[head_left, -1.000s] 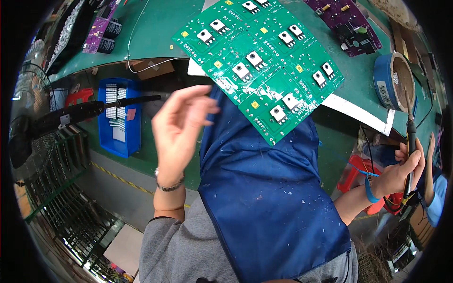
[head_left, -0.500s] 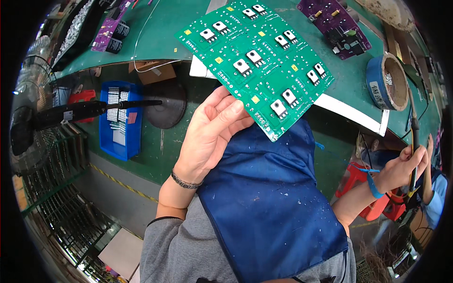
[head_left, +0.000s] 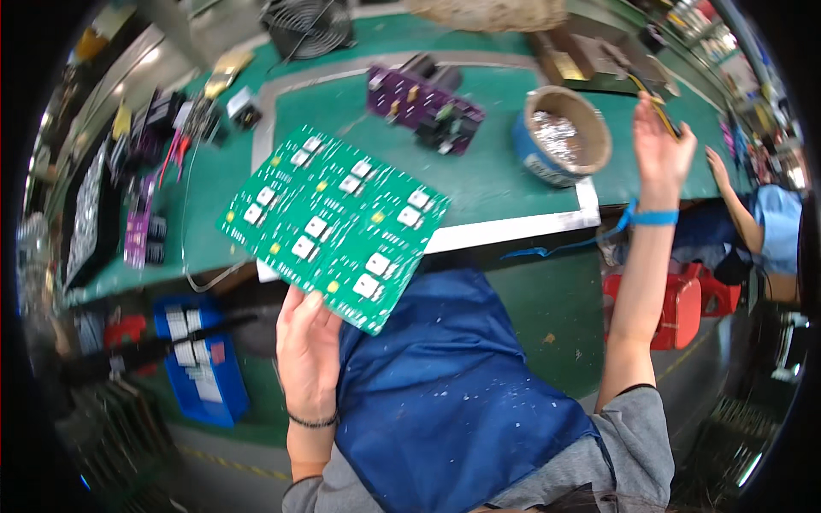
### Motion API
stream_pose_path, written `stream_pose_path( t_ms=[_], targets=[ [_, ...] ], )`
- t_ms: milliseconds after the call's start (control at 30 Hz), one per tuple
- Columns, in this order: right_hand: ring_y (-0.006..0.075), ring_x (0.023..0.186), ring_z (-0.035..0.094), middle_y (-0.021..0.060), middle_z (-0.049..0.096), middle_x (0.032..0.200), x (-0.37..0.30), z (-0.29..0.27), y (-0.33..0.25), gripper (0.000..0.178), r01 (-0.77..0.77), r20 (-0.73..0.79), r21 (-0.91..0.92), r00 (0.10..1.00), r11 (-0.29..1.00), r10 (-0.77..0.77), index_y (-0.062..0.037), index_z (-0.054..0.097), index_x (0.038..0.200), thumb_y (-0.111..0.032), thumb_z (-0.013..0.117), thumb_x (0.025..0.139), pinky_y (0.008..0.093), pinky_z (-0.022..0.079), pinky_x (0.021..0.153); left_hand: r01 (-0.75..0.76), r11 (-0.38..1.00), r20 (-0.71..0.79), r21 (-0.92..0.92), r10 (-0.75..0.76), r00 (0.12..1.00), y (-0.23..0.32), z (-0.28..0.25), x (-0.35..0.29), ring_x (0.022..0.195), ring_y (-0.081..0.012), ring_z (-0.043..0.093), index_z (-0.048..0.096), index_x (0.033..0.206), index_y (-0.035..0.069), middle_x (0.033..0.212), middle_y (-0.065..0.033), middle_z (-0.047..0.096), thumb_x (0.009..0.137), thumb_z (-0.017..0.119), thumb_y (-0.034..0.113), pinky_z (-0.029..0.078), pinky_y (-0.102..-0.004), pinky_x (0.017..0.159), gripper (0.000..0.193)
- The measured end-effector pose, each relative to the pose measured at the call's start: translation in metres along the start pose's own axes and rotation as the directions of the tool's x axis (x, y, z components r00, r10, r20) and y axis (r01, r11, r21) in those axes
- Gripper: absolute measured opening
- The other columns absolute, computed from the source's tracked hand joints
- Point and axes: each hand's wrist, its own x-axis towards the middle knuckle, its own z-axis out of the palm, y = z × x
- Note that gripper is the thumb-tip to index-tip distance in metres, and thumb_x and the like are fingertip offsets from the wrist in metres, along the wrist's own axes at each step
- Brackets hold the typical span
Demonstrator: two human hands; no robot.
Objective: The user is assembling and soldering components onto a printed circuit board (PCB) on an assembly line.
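My left hand (head_left: 308, 355) grips a green circuit board (head_left: 335, 224) at its near left edge, thumb on the upper face. The board is tilted above the bench's front edge, with several white-and-black three-legged components and yellow squares on it. Out to the right, my right hand (head_left: 663, 154) is raised over the bench, its fingers around a slim black-and-yellow tool (head_left: 657, 104) shaped like a soldering iron. Motion smears its tip. A blue strap (head_left: 655, 217) with a trailing blue cord circles my right wrist.
A blue-sided round tub (head_left: 539, 162) of silvery scraps stands near my right hand. A purple circuit board (head_left: 423, 103) lies beyond the green one; a black fan (head_left: 308, 27) is at the back. Below left is a blue bin (head_left: 205, 385). Another person's arm (head_left: 734, 197) is at right.
The view has tilted up, showing more bench. My left hand still holds the green board, now further left and lower in view. My right hand has risen over the bench with the slim tool.
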Motion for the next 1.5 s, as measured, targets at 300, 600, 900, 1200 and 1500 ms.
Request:
stream_pose_path(
  t_ms=[300,600,900,1200,1500],
  targets=[
    [0.0327,0.091,0.059,0.0256,0.060,0.100,0.117,-0.082,-0.009,0.045,-0.040,0.222,0.015,0.974,0.999,0.035,0.0132,0.053,0.104,-0.025,0.035,0.087,0.0401,0.049,0.083,0.095,0.994,0.100,-0.063,-0.088,0.991,0.025,-0.029,0.003,0.104,-0.0136,0.056,0.043,0.122,-0.008,0.115,-0.0103,0.058,0.085,0.052,0.008,0.046,-0.0255,0.088,0.042],
    [0.0299,0.084,0.052,0.0251,0.054,0.103,0.155,-0.080,0.031,0.046,0.011,-0.113,-0.310,0.992,0.951,-0.048,0.0143,0.045,0.106,-0.028,0.036,0.091,0.0395,0.049,0.077,0.144,0.971,0.185,-0.189,-0.109,0.977,0.043,-0.036,-0.013,0.095,-0.0206,0.063,0.046,0.117,-0.012,0.108,-0.0190,0.061,0.080,0.056,0.009,0.050,-0.0307,0.086,0.044],
    [0.0194,0.080,0.048,0.0206,0.052,0.103,0.172,-0.110,0.009,0.052,-0.677,0.417,0.127,0.699,0.725,0.581,0.0150,0.038,0.118,-0.025,0.056,0.089,0.0254,0.037,0.056,0.314,0.884,0.394,-0.345,-0.167,0.904,0.039,-0.045,-0.005,0.096,-0.0230,0.063,0.042,0.122,-0.012,0.111,-0.0201,0.059,0.079,0.057,0.010,0.050,-0.0320,0.086,0.051],
    [0.0078,0.064,0.044,0.0106,0.052,0.097,-0.072,0.023,-0.025,0.031,-0.280,0.712,-0.264,0.589,0.923,0.382,0.0062,0.046,0.113,-0.020,0.041,0.096,0.0150,0.038,0.049,0.295,0.904,0.436,-0.309,-0.141,0.889,0.033,-0.047,0.006,0.098,-0.0223,0.062,0.044,0.121,-0.012,0.112,-0.0195,0.059,0.079,0.057,0.011,0.049,-0.0319,0.088,0.049],
    [0.0197,0.110,0.052,0.0184,0.050,0.122,-0.240,0.115,0.073,0.060,-0.287,0.361,-0.561,0.759,0.776,0.541,0.0106,0.031,0.131,-0.030,0.050,0.090,0.0296,0.039,0.094,0.371,0.892,0.545,-0.260,-0.181,0.818,0.024,-0.051,0.024,0.096,-0.0225,0.062,0.047,0.117,-0.013,0.110,-0.0193,0.060,0.077,0.059,0.011,0.049,-0.0324,0.088,0.048]
  ],
)
